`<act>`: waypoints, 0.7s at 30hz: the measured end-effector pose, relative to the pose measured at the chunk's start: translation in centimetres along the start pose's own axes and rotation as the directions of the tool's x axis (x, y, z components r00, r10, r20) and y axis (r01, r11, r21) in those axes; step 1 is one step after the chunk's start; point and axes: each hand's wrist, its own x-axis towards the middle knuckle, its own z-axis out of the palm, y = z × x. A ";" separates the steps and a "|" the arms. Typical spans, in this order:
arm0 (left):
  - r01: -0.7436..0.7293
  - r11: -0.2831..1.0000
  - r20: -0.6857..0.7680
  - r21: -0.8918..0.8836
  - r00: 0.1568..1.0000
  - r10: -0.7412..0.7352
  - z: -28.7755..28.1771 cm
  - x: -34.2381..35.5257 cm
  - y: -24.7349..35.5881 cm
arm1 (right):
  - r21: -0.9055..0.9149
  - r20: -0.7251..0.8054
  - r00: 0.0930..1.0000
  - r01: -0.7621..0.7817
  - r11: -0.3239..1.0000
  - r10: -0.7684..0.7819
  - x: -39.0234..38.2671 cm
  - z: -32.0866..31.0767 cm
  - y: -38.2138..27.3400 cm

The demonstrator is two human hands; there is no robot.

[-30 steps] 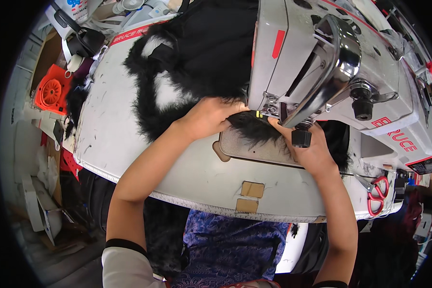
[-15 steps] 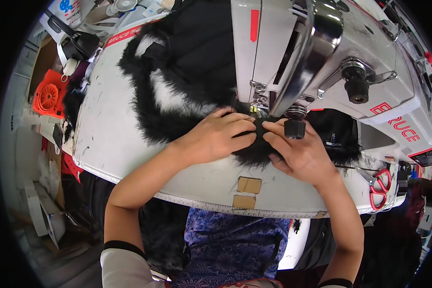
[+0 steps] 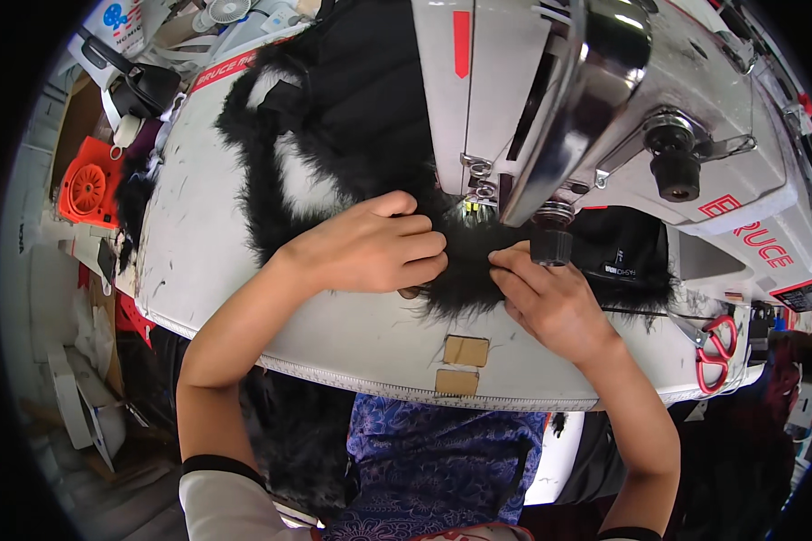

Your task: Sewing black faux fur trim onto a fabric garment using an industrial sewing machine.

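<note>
A black garment piece [image 3: 370, 81] with fluffy black fur trim [image 3: 260, 194] lies under the head of a white sewing machine [image 3: 478, 99]. My left hand [image 3: 365, 248] is closed on the fur trim, left of the lit needle area [image 3: 475, 209], with its fingers curled in. On the other side, my right hand [image 3: 550, 302] pinches the fabric edge just in front of the machine's black knob. Between my hands a dark stretch of fur and cloth runs toward the needle area; the needle tip itself cannot be made out.
Red-handled scissors [image 3: 716, 353] lie at the table's right end. Two tan patches [image 3: 465, 351] and a measuring tape [image 3: 397, 394] mark the white table's near edge. At the left stand an orange round-vented object [image 3: 88, 182] and a black-handled item [image 3: 144, 83].
My left hand has moved left, away from the needle area, and my right hand has come slightly nearer to me. The gap between them is wider, with more fur trim showing.
</note>
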 end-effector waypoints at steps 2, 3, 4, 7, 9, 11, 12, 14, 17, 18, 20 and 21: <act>0.027 1.000 -0.029 0.016 0.999 -0.026 0.2 -0.1 0.1 | -0.007 -0.003 1.000 -0.009 1.000 0.009 0.1 0.0 -0.1; 0.025 1.000 -0.028 0.014 0.999 -0.025 0.0 0.1 0.2 | -0.013 -0.004 1.000 -0.015 1.000 0.015 0.1 0.1 -0.1; 0.033 0.999 -0.019 -0.001 0.999 -0.033 -0.2 0.5 0.5 | -0.013 -0.005 1.000 -0.018 1.000 0.018 0.2 0.1 -0.2; 0.054 0.998 -0.108 0.032 0.993 -0.050 0.4 1.3 1.0 | -0.030 -0.010 0.999 -0.044 0.999 0.044 0.4 0.3 -0.6; -0.028 0.999 -0.133 -0.027 0.991 0.024 0.5 1.6 0.9 | -0.014 -0.047 0.996 -0.075 0.997 0.074 0.5 0.4 -0.7; -0.044 0.990 -0.020 -0.136 0.999 0.042 0.0 1.4 0.9 | -0.027 -0.031 0.996 -0.082 0.996 0.081 0.5 0.6 -0.9; 0.002 0.980 -0.037 -0.199 0.999 -0.009 0.0 1.2 1.1 | -0.040 -0.016 0.996 -0.087 0.995 0.087 0.6 0.7 -0.9; 0.021 0.982 -0.093 -0.189 0.995 -0.039 0.3 0.6 1.2 | -0.048 -0.031 0.997 -0.078 0.996 0.076 0.8 0.8 -1.1; 0.064 0.998 -0.051 0.013 0.997 -0.063 0.0 0.2 1.3 | -0.047 -0.057 0.996 -0.070 0.996 0.067 1.0 0.8 -1.1; 0.113 0.993 -0.081 -0.043 0.990 -0.116 0.3 0.2 1.5 | -0.039 -0.066 0.995 -0.075 0.996 0.072 1.2 0.8 -1.0; 0.223 0.954 -0.004 -0.201 0.974 -0.229 0.2 0.7 1.5 | -0.044 -0.082 0.994 -0.082 0.996 0.078 1.4 0.9 -0.8; 0.289 0.920 0.040 -0.263 0.956 -0.289 0.1 0.9 1.5 | -0.049 -0.096 0.992 -0.092 0.995 0.087 1.5 0.9 -0.8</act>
